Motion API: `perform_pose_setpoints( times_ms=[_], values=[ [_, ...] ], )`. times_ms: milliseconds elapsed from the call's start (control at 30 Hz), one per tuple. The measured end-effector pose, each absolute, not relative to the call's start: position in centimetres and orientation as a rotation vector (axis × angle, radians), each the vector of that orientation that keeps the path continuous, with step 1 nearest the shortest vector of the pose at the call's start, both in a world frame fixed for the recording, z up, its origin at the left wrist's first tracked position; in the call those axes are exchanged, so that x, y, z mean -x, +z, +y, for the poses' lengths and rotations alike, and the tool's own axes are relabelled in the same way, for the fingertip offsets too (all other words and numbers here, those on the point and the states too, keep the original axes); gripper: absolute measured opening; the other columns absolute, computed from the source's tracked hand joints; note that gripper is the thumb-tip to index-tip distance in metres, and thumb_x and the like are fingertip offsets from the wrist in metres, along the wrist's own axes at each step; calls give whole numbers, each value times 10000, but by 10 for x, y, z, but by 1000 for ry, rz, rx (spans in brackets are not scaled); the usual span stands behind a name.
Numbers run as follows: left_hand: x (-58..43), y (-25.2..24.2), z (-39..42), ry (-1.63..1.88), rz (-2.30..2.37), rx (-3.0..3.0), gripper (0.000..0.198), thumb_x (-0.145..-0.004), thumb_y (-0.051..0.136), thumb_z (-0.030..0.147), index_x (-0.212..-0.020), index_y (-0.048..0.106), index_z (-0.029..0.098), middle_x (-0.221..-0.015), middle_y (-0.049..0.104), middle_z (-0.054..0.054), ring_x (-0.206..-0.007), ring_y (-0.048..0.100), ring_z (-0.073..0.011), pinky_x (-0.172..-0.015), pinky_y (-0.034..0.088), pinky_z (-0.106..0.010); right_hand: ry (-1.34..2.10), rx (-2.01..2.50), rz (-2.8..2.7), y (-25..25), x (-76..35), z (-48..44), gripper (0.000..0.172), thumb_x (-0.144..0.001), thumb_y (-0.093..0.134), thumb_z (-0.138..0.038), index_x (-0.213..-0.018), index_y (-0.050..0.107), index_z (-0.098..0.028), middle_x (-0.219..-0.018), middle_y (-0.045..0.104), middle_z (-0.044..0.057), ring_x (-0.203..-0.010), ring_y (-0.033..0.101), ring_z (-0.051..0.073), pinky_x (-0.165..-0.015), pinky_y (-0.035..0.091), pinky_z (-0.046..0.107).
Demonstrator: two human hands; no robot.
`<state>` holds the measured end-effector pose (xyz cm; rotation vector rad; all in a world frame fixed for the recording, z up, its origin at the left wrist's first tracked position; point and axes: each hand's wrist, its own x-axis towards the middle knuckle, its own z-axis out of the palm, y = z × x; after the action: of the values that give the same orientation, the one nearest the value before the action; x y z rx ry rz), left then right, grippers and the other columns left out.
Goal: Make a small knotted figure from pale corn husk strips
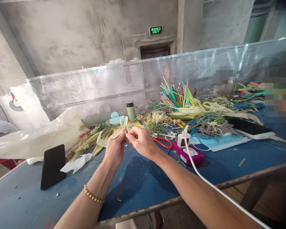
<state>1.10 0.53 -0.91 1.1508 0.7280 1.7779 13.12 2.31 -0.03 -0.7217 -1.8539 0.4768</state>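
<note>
Above the blue table, my left hand (116,147) is closed on a pale husk strip (125,122), whose end sticks up past the fingers. A flat tan piece (115,135) shows at the same hand, near the thumb. Close against it, my right hand (141,139) pinches at the base of the strip with thumb and fingers. The exact point of contact is partly hidden by the fingers. Dried husks (95,140) lie just left of and behind my left hand. Beyond both hands stand a green bottle with a dark lid (131,112) and a light blue bottle (117,120).
A black phone (53,167) and white paper scrap (76,163) lie left. On the right are orange-handled scissors (165,143), a purple power strip (196,156) with a white cable (206,180), a blue mask (219,142) and colourful stems (178,97). A perforated metal screen (95,92) stands behind.
</note>
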Motion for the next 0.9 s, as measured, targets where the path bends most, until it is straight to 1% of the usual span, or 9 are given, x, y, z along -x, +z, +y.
perform_pose_setpoints(
  times_ms=[200, 300, 367, 500, 567, 667, 733, 833, 900],
  values=[
    [-9, -11, 8, 1712, 710, -1020, 186, -643, 768, 276, -711, 682, 125, -702, 610, -18, -726, 545, -128, -733, 436, -257, 451, 727, -1881, 1, -129, 20, 203, -845, 536, -219, -646, 508, -187, -581, 589, 4, -550, 514, 121, -538, 371, 233],
    [-6, -10, 9, 1683, 713, -1049, 194, -671, 760, 293, -717, 673, 126, -685, 594, -15, -698, 536, -125, -708, 426, -255, 479, 729, -1889, 2, -130, 18, 210, -842, 550, -230, -641, 507, -187, -556, 576, -6, -526, 501, 114, -522, 360, 231],
    [-3, -7, 8, 1642, 693, -1116, 202, -706, 740, 323, -729, 669, 136, -690, 585, -12, -685, 526, -126, -688, 421, -257, 534, 713, -1901, 4, -134, 19, 262, -854, 559, -289, -620, 503, -186, -528, 558, -13, -502, 490, 106, -502, 351, 230],
    [0, -2, 3, 1484, 637, -1292, 210, -756, 704, 353, -753, 663, 147, -719, 572, -16, -682, 503, -128, -670, 416, -268, 677, 728, -1735, 11, -145, 27, 412, -876, 525, -498, -618, 532, -176, -518, 546, -9, -455, 473, 92, -451, 336, 232],
    [0, -3, 1, 1428, 639, -1351, 202, -774, 689, 347, -767, 664, 147, -731, 574, -20, -692, 504, -133, -667, 413, -271, 783, 729, -1644, 14, -149, 30, 388, -835, 576, -509, -648, 557, -169, -555, 572, -3, -458, 483, 90, -440, 347, 230],
    [-1, -5, 1, 1434, 647, -1407, 187, -792, 670, 335, -791, 677, 148, -756, 601, -30, -693, 510, -138, -667, 412, -276, 924, 610, -1664, 16, -151, 33, 269, -792, 628, -397, -678, 578, -159, -641, 628, 15, -489, 498, 85, -466, 386, 225],
    [-1, -5, 1, 1443, 654, -1437, 187, -798, 662, 327, -796, 684, 141, -738, 606, -33, -661, 500, -132, -654, 409, -276, 900, 603, -1676, 15, -151, 34, 219, -785, 622, -341, -681, 582, -153, -631, 625, 14, -490, 500, 85, -473, 391, 223],
    [-1, -3, 0, 1438, 661, -1457, 176, -799, 668, 303, -838, 688, 133, -688, 588, -23, -627, 489, -123, -634, 402, -268, 809, 671, -1669, 12, -150, 35, 198, -794, 601, -318, -696, 594, -146, -533, 566, -11, -481, 501, 93, -468, 381, 218],
    [-1, 0, -1, 1441, 674, -1468, 172, -788, 686, 293, -837, 688, 129, -686, 592, -26, -639, 506, -124, -632, 400, -260, 758, 672, -1670, 10, -148, 36, 182, -801, 584, -305, -708, 589, -149, -531, 556, -17, -482, 497, 92, -470, 379, 217]
  ],
)
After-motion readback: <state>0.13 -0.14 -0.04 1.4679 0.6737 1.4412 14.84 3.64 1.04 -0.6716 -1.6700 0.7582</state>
